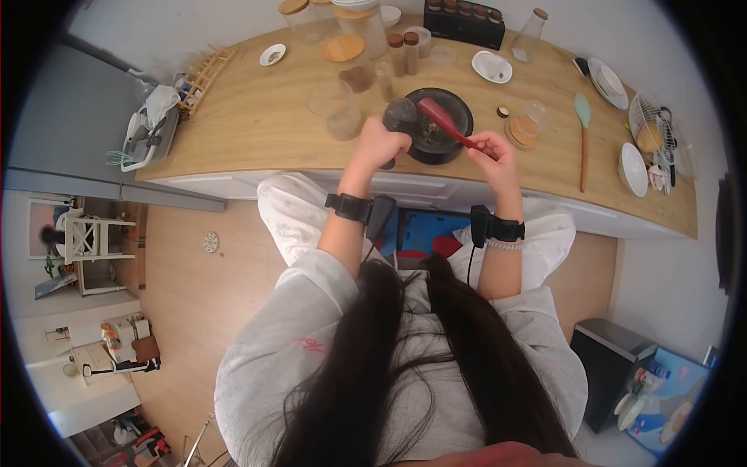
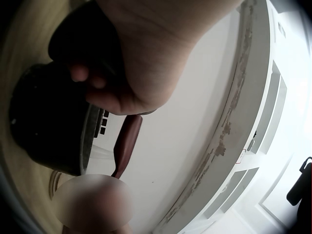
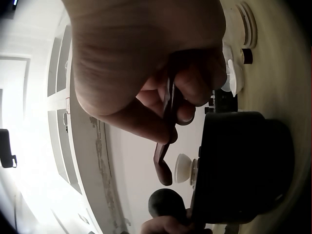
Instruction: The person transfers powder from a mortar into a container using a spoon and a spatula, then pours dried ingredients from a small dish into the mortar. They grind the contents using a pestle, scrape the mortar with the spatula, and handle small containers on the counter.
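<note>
A black pot (image 1: 455, 148) stands near the counter's front edge, with small brownish bits on its inside. My left hand (image 1: 381, 145) grips a dark round-headed tool (image 1: 401, 114) at the pot's left side; the head overlaps the rim in the head view. The tool's rounded lower end (image 3: 165, 202) pokes out of the fist in the right wrist view. On the pot's right, my right hand (image 1: 492, 154) pinches the handle of a red spatula (image 1: 440, 117), its broad blade over the pot. The handle's end (image 3: 163, 171) sticks out past the fingers.
Glass jars (image 1: 343, 123) stand left of the pot. Right of it are a small glass jar (image 1: 526, 128) and a mint-coloured spatula (image 1: 583, 124) with a wooden handle. White bowls (image 1: 633, 170), a small white dish (image 1: 492, 67) and a black spice rack (image 1: 464, 27) sit farther out.
</note>
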Available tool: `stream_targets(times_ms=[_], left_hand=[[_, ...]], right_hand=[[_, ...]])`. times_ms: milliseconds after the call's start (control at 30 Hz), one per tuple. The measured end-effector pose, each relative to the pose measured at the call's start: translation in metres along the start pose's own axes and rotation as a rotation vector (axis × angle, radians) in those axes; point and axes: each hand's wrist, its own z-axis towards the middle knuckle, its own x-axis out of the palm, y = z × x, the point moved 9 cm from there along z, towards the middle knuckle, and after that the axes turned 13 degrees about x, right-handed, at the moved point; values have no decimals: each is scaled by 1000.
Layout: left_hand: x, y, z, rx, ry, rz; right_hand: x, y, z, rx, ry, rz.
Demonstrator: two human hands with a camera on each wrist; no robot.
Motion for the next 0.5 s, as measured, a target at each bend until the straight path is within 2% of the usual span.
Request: stream_targets(times_ms=[67, 167, 267, 333, 367, 500], left_hand=[[2, -3, 0, 21, -3, -48], [3, -6, -2, 20, -2, -64], [0, -2, -1, 12, -25, -40], [0, 0, 0, 22, -22, -47], [1, -1, 1, 34, -17, -53], [2, -1, 1, 27, 6, -46]], right_hand=[[2, 8, -4, -16, 42, 102], [-2, -3, 0, 2, 43, 17], [-7, -10, 3, 27, -30, -82], [-1, 10, -4, -46, 10, 98], [-3, 9, -4, -45, 8, 97], [-9, -14, 3, 5, -14, -56]])
